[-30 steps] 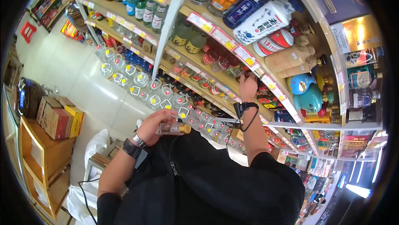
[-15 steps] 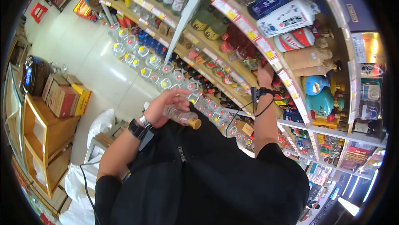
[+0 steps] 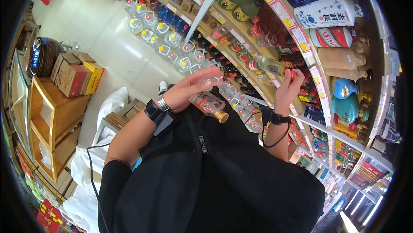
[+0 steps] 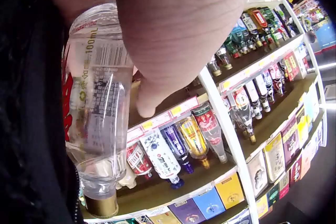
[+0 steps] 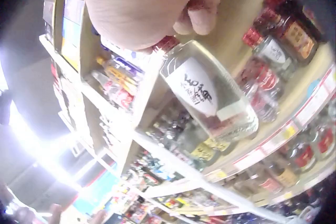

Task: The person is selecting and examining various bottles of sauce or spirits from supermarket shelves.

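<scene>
In the head view my left hand (image 3: 187,91) holds a small clear glass bottle (image 3: 208,103) in front of my chest, its gold cap (image 3: 221,116) tipped down. The fingers stretch out above it. Close up in the left wrist view, the bottle (image 4: 100,103) carries red lettering, a barcode and "100mL". My right hand (image 3: 287,95) grips another clear bottle (image 3: 271,65) by its red cap, just beside the shelf. That bottle (image 5: 212,95) shows a white label with dark characters in the right wrist view and lies tilted, base away from the hand.
Shelves of bottles with price-tag edges (image 3: 300,39) run along the right. Small red-capped bottles (image 5: 275,53) stand on the shelf by my right hand. Large handled jugs (image 3: 173,39) line the floor. Cartons (image 3: 71,74) sit on a wooden cabinet to the left.
My right hand was reaching into the shelf; now it is drawn back with a red-capped clear bottle. The left hand's bottle has tilted further down. The view has shifted.
</scene>
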Motion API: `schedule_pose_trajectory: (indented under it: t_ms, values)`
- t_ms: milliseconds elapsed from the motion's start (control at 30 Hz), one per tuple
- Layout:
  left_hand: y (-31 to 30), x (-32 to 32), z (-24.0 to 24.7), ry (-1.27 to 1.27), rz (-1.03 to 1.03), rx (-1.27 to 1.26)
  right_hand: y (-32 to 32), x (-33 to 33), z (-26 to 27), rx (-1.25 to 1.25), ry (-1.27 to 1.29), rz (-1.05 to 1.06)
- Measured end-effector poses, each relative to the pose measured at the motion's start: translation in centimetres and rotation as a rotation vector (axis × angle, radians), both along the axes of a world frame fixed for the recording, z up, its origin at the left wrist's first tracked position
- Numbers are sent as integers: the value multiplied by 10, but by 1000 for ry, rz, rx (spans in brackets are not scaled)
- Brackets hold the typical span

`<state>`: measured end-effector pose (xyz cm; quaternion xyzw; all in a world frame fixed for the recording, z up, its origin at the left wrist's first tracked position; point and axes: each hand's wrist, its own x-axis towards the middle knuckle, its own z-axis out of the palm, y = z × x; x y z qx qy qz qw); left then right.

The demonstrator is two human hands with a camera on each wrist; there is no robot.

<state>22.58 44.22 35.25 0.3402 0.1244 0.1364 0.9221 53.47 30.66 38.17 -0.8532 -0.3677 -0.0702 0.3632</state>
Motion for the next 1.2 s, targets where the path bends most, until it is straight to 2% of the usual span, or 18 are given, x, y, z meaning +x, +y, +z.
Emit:
schedule_pose_trajectory:
  t_ms: [67, 100, 133, 200, 233, 267, 333, 433, 600, 667, 733, 800, 933, 1000, 1067, 1100, 1133, 1200]
  values:
    - [-2, 4, -9, 0, -20, -24, -2, -20, 7, 326, 402, 150]
    - [-3, 5, -10, 14, -6, -11, -2, -34, 13, 344, 453, 202]
    - [-5, 6, -10, 25, 4, 2, -1, -50, 22, 348, 454, 187]
    - [-7, 10, -10, 21, -15, -60, 1, -80, 37, 254, 319, 426]
    - [-8, 12, -9, 14, -12, -123, -4, -85, 33, 280, 420, 429]
    - [-9, 14, -8, 13, -24, -121, -1, -87, 31, 259, 237, 513]
    - [-9, 15, -6, 37, -2, -124, 4, -102, 41, 254, 213, 630]
    - [-12, 15, -14, 33, -8, -121, -1, -111, 35, 105, 298, 681]
    - [-14, 16, -9, 73, 32, -146, 6, -127, 36, 123, 311, 751]
    - [-15, 16, -7, 85, 43, -164, 7, -133, 35, 153, 497, 780]
    - [-16, 15, -11, 183, 94, -226, 11, -133, 43, 127, 477, 791]
    - [-16, 14, -15, 184, 106, -267, 19, -135, 55, 85, 313, 900]
    - [-17, 13, -18, 232, 104, -326, 22, -137, 55, 46, 332, 931]
    - [-17, 14, -18, 245, 82, -336, 22, -135, 48, 82, 234, 971]
    - [-19, 15, -25, 213, 149, -392, 14, -137, 41, 108, 582, 887]
    - [-19, 15, -25, 215, 141, -388, 15, -139, 37, 246, 622, 916]
    - [-19, 17, -23, 260, 169, -425, 14, -137, 37, 250, 620, 910]
    - [-18, 19, -18, 308, 193, -460, 12, -132, 40, 45, 594, 930]
